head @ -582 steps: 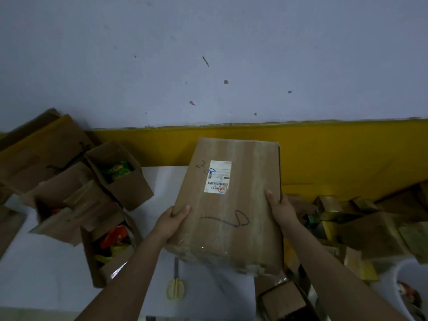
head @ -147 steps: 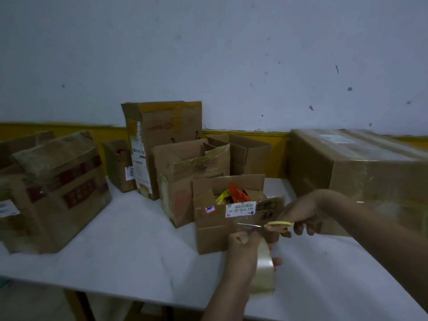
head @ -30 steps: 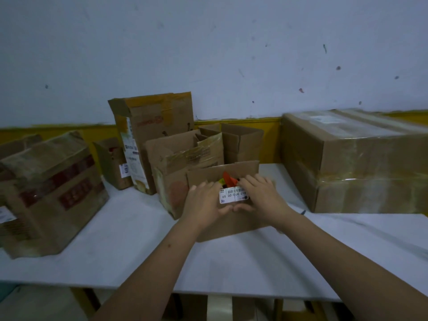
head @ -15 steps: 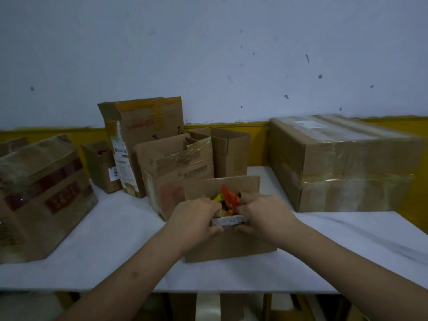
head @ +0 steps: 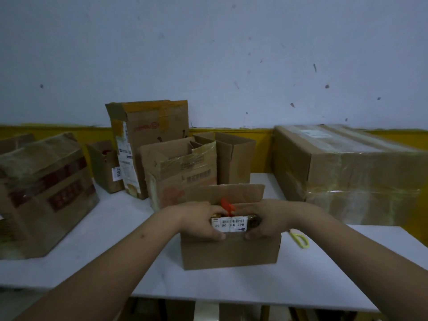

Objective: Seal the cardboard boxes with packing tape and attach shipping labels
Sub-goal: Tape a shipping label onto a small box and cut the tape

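From the head camera, the small cardboard box (head: 231, 246) sat on the white table (head: 115, 228), its far flap upright and red packaging (head: 227, 206) poking out. The left hand (head: 199, 221) and right hand (head: 271, 222) both curled over the near flap, folding it down, each gripping one end beside the shipping label (head: 229, 224) stuck there. The step in hand looked like closing the top before taping. Next would call for folding the far flap over and fetching tape; no roll was in view. Yellow scissors (head: 300, 238) lay just right of the box. A large taped box (head: 347, 172) stood right, open cartons (head: 180, 167) behind, and the protruding packaging might resist closure.
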### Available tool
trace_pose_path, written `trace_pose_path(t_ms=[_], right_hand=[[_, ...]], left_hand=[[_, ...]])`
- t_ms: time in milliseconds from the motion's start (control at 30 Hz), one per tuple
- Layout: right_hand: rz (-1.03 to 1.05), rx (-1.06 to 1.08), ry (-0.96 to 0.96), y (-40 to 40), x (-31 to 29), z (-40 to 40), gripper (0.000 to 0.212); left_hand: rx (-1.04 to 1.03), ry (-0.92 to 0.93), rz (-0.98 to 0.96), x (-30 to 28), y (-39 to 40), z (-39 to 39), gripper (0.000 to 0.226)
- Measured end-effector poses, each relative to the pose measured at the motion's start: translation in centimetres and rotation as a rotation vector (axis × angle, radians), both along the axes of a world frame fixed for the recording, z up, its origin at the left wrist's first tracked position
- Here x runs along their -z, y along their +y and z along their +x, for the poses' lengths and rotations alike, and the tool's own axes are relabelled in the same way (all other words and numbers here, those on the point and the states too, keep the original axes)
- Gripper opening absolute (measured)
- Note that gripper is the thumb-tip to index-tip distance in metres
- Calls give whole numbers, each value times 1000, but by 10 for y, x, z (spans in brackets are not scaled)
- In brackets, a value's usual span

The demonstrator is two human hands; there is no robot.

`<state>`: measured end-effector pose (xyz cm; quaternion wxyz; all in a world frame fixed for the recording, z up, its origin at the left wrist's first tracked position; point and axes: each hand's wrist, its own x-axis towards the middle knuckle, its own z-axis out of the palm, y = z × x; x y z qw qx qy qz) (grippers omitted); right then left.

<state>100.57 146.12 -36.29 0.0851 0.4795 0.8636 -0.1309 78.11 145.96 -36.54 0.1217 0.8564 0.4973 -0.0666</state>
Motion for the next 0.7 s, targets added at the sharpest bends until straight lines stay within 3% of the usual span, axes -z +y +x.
trace_pose_path(t_ms=[167, 300, 467, 533, 600, 700], right_hand=[[-166, 102, 63, 28, -2, -7, 59], [-75, 66, 247, 36, 16, -2, 56], [202, 45, 293, 36, 52, -3, 49], [520, 120, 330, 32, 63, -2, 57], [815, 207, 329, 32, 71, 0, 78], [825, 287, 326, 37, 75, 1, 109]], left_hand=[[-69, -126, -108, 1, 26, 2, 69], [-13, -307, 161, 30, 36, -7, 53], [-20, -233, 411, 57, 37, -8, 45], [-13, -196, 606, 61, 35, -6, 46], [-41, -198, 754, 66, 35, -4, 64], [-131, -171, 807, 70, 39, -2, 98]])
